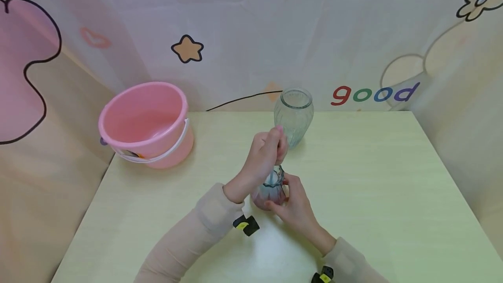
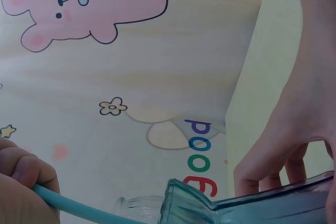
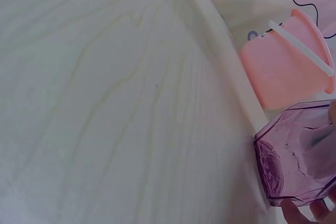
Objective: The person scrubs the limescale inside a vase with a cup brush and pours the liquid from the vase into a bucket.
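A small glass vase (image 1: 269,199), blue-green at its wavy rim and purple toward the base, stands on the table. My right hand (image 1: 297,204) holds its side, thumb near the base and fingers around the far side. Above the mouth, my left hand (image 1: 264,153) grips a thin light-blue stick (image 2: 86,211) in a fist. That stick runs down toward the vase opening in the left wrist view; what its lower end looks like is hidden. The right wrist view shows the purple faceted lower body (image 3: 299,156) with fingertips (image 3: 295,214) against it.
Behind the hands stands a larger clear glass jar (image 1: 295,119). A pink bucket (image 1: 167,154) with a white handle sits at the back left. The pale table (image 1: 377,195) meets a printed cloth backdrop (image 1: 243,34) at its back and sides.
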Demonstrator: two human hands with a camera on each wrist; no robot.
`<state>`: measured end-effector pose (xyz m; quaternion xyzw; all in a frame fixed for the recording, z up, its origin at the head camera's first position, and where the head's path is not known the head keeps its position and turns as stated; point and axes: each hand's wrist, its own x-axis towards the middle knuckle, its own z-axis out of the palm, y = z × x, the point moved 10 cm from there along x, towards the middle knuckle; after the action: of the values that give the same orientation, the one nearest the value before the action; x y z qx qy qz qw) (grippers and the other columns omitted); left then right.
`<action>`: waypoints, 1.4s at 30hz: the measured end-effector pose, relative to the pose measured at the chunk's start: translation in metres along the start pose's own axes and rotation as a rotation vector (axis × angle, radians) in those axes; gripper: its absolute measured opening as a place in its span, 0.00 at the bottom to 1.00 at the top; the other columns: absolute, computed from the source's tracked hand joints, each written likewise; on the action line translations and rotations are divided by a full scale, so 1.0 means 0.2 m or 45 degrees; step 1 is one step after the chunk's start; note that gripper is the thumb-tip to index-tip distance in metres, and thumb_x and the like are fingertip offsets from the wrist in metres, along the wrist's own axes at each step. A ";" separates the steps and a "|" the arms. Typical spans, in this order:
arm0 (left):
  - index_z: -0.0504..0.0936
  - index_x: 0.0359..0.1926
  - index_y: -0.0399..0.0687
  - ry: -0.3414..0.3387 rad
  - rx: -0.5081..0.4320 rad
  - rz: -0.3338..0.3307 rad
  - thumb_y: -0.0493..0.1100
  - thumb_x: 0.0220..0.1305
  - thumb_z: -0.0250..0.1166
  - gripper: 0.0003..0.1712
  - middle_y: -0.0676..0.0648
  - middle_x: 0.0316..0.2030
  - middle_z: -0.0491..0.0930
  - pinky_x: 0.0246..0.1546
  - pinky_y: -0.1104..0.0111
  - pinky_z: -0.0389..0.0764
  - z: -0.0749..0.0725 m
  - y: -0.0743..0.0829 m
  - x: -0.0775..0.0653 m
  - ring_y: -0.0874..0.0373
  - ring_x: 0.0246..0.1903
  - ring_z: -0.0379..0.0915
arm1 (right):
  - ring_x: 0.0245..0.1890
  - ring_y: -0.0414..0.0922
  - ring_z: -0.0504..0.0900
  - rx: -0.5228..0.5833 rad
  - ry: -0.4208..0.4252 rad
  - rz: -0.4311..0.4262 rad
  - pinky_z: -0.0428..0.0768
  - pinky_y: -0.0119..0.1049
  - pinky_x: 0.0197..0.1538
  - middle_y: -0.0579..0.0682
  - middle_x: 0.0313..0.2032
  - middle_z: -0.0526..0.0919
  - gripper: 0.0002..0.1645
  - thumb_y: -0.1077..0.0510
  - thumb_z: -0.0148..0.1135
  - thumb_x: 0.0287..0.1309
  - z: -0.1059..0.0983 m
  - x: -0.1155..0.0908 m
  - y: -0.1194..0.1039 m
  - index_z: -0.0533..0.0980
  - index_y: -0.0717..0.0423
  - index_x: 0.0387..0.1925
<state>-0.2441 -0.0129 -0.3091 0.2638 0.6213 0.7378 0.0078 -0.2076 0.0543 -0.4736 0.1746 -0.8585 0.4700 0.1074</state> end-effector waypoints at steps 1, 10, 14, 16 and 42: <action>0.56 0.10 0.44 -0.004 0.004 0.006 0.53 0.68 0.39 0.30 0.47 0.09 0.53 0.12 0.68 0.51 0.00 0.00 0.00 0.53 0.10 0.47 | 0.47 0.42 0.66 -0.002 0.002 0.005 0.76 0.33 0.31 0.48 0.51 0.66 0.47 0.53 0.74 0.36 0.00 0.00 0.00 0.58 0.50 0.58; 0.56 0.10 0.45 0.008 -0.001 -0.020 0.57 0.68 0.40 0.31 0.47 0.09 0.52 0.12 0.68 0.51 0.00 -0.05 -0.01 0.53 0.11 0.46 | 0.47 0.43 0.66 0.000 0.021 0.014 0.76 0.33 0.31 0.49 0.50 0.66 0.47 0.53 0.74 0.36 -0.01 0.00 0.00 0.59 0.51 0.57; 0.56 0.11 0.45 0.023 0.007 -0.047 0.57 0.68 0.40 0.32 0.47 0.09 0.53 0.13 0.67 0.53 0.00 -0.10 -0.04 0.52 0.11 0.48 | 0.46 0.43 0.67 -0.002 0.035 -0.008 0.76 0.33 0.31 0.50 0.49 0.66 0.47 0.54 0.74 0.35 -0.01 0.00 0.00 0.59 0.53 0.57; 0.56 0.11 0.44 0.023 0.023 -0.057 0.56 0.69 0.39 0.32 0.47 0.09 0.54 0.14 0.67 0.55 0.00 -0.12 -0.05 0.52 0.11 0.49 | 0.46 0.43 0.67 -0.009 0.044 -0.021 0.76 0.33 0.30 0.51 0.48 0.66 0.47 0.55 0.75 0.35 -0.01 0.00 0.00 0.59 0.54 0.57; 0.56 0.10 0.45 -0.009 0.027 0.009 0.51 0.66 0.40 0.28 0.47 0.09 0.53 0.13 0.67 0.52 0.00 0.00 0.00 0.53 0.11 0.48 | 0.61 0.47 0.59 0.051 -0.166 -0.196 0.66 0.51 0.56 0.53 0.62 0.61 0.48 0.58 0.66 0.47 -0.04 0.05 -0.06 0.50 0.50 0.66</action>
<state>-0.2442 -0.0124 -0.3080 0.2687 0.6281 0.7302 0.0045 -0.2112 0.0537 -0.4565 0.2722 -0.8383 0.4650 0.0836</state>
